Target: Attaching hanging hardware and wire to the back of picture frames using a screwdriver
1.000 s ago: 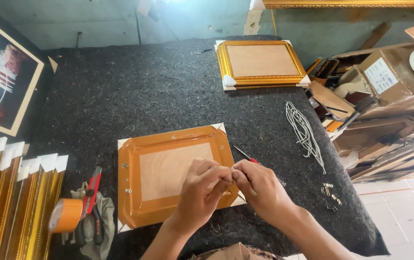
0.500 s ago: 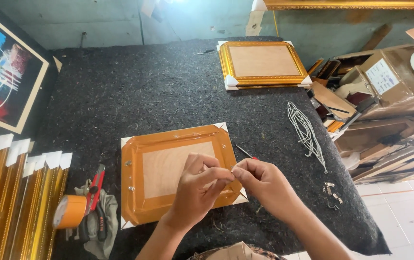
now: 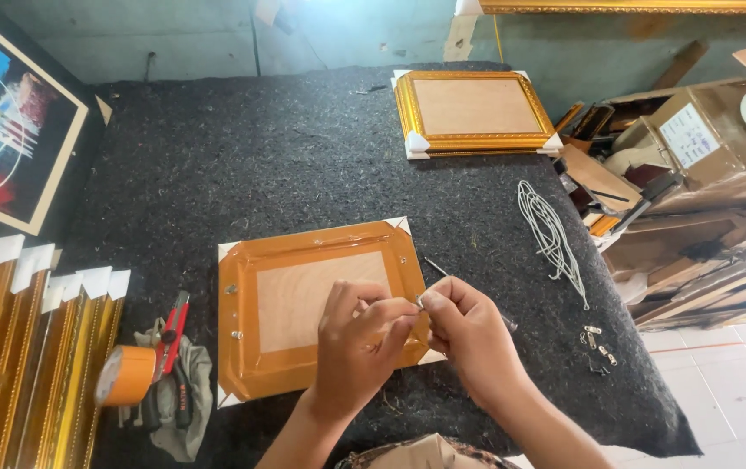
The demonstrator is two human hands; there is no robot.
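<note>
Orange-gold picture frame face down on dark felt, both hands meeting at its right edge.

Head view: the frame (image 3: 312,308) lies back-up near the front of the felt-covered table (image 3: 243,165), white protectors on its corners. The left hand (image 3: 357,343) and right hand (image 3: 468,334) meet over the frame's right rail, fingertips pressed together, pinching a small metal piece (image 3: 420,300) between them; what it is cannot be told. A thin tool (image 3: 439,268) lies just beside the right hand. White cords (image 3: 552,234) and small metal hangers (image 3: 597,343) lie to the right. A second frame (image 3: 475,111) sits at the far edge. A tape roll (image 3: 125,375) and red-handled cutter (image 3: 173,332) rest at left.
</note>
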